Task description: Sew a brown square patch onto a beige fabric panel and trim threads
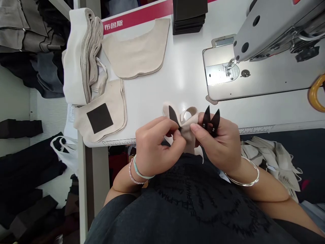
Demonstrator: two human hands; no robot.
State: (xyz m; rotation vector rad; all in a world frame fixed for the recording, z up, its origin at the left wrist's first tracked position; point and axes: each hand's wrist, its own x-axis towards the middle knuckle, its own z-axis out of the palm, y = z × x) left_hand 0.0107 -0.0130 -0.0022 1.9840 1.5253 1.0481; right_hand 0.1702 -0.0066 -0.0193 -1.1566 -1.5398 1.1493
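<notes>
Beige cloth [188, 137]: at worktop [152, 98] edge, left and nearside of sewing machine [269, 30] | Left hand [158, 142]: grip pinches cloth at black piece [173, 114] | Right hand [220, 145]: grip pinches cloth opposite, black snips [215, 119] lodged among fingers, apparently leaving thumb free | Beige panels [137, 51]: stacked farther left of sewing machine, seemingly for reach

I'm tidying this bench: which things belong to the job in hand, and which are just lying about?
Likely the job:
held beige cloth, between left hand and right hand
black snips, in the right hand
perhaps sewing machine, beige panels

Seemingly lying about:
yellow handle, right edge
dark cloth heaps, far left
</notes>
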